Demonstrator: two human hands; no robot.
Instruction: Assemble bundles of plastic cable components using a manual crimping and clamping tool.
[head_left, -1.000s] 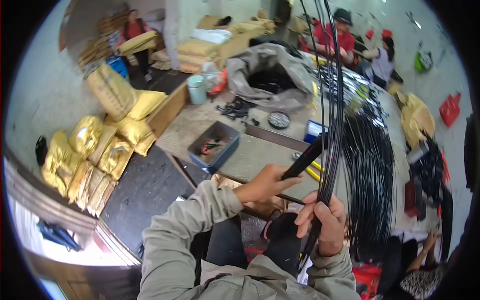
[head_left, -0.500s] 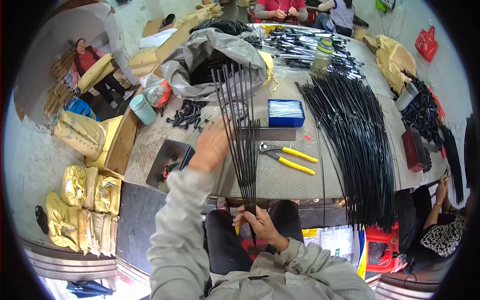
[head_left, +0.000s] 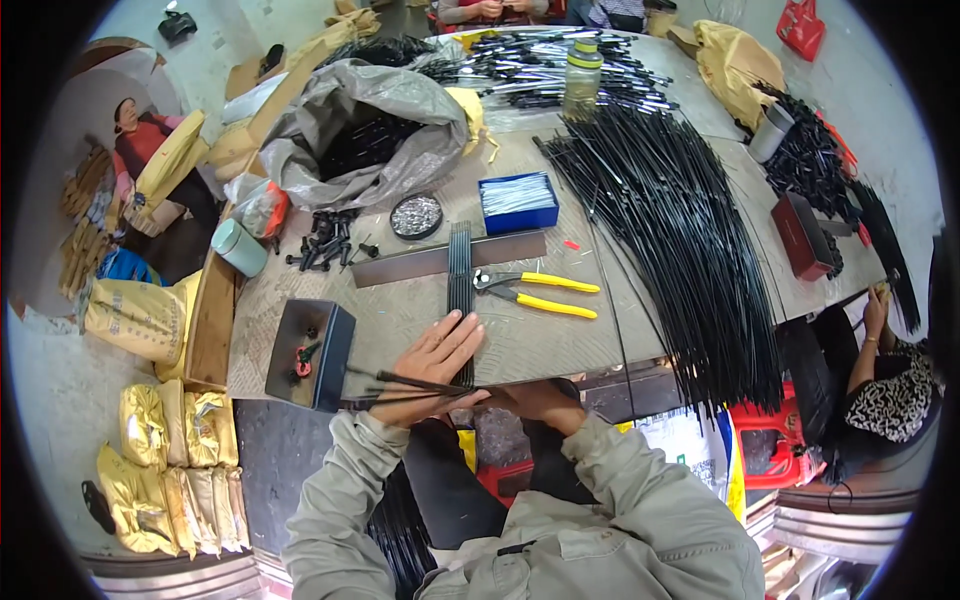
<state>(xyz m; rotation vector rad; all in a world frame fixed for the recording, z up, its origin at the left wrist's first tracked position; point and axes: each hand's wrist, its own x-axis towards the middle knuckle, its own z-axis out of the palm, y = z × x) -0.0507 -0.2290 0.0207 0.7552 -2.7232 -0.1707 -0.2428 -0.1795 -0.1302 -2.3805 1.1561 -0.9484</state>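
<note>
Several thin black rods (head_left: 460,280) lie side by side across a flat metal bar (head_left: 405,266) at the table's middle. My left hand (head_left: 430,365) rests on their near part, its fingers stretched out flat. More black rod ends (head_left: 410,382) cross over the left palm, pointing left. My right hand (head_left: 545,402) is closed at the table's front edge, where these rods come together; its fingers are mostly hidden. Cutting pliers with yellow handles (head_left: 545,293) lie just right of the rods. Further black rods (head_left: 402,530) stand below the table by my left leg.
A dark box (head_left: 312,355) is at left, near black plastic fittings (head_left: 325,240). Behind are a round dish of small metal bits (head_left: 415,216), a blue box of white sticks (head_left: 517,202) and a grey sack (head_left: 390,90). A large rod pile (head_left: 690,260) covers the right. Co-workers sit beyond.
The fanned rods held upright have come down flat over the metal bar. My left hand has moved from beside them down onto their near part. My right hand has shifted slightly up and right.
</note>
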